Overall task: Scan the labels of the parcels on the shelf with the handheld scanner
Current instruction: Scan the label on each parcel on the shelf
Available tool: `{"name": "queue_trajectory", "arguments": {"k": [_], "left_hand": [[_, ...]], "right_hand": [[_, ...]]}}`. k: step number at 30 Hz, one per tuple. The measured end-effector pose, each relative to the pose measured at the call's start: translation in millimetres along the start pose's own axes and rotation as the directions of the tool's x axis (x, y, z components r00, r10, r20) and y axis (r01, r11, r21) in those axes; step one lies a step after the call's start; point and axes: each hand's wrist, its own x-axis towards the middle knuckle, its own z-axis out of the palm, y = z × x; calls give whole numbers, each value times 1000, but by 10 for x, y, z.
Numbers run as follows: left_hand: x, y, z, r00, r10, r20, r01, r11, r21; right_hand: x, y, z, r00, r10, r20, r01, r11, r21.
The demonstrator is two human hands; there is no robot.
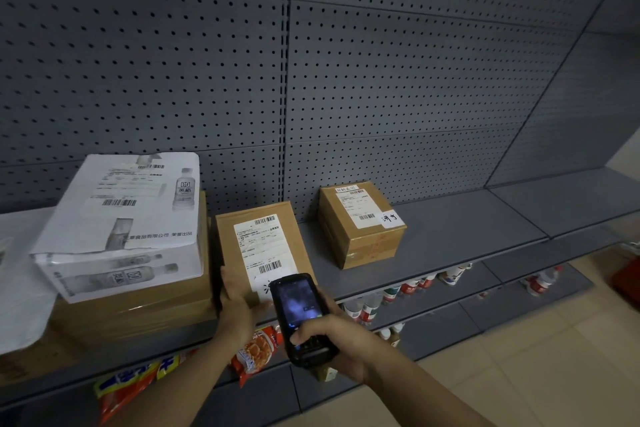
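A black handheld scanner (300, 315) with a lit screen is gripped in my right hand (332, 340), its top end over the near edge of the middle brown parcel (263, 250). That parcel carries a white label (261, 243) with barcodes. My left hand (235, 308) rests against the parcel's near left corner, fingers extended. A smaller brown parcel (360, 224) with its own label stands to the right. At left a white printed box (124, 218) with bottle pictures lies tilted on a large brown carton (138, 308).
All parcels stand on a grey metal shelf (467, 236) backed by grey pegboard (381, 80). Lower shelves hold snack packets (256, 350), yellow-red packs (128, 388) and bottles (408, 291). A white bag (17, 288) lies at far left. Tiled floor (554, 357) at right.
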Motion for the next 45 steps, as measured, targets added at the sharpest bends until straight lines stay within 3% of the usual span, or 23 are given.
{"name": "queue_trajectory", "arguments": {"k": [10,18,28,36,45], "left_hand": [[85,42,34,1000,-6,-9,5,995,-97],[232,412,193,999,50,-8,-50,984,-173],[504,1298,540,983,185,-4,-185,982,-40],[704,1925,894,984,161,-74,-158,986,45],[827,2332,1335,991,118,-63,-88,930,358]], "right_hand": [[117,-101,-143,994,-85,-74,87,996,33],[186,-296,-453,992,-96,-76,111,966,235],[232,-837,-1238,912,-240,-332,351,877,330],[264,-1225,-1749,887,-320,-333,422,855,303],[335,-1480,-2275,883,-347,-317,430,868,250]]}}
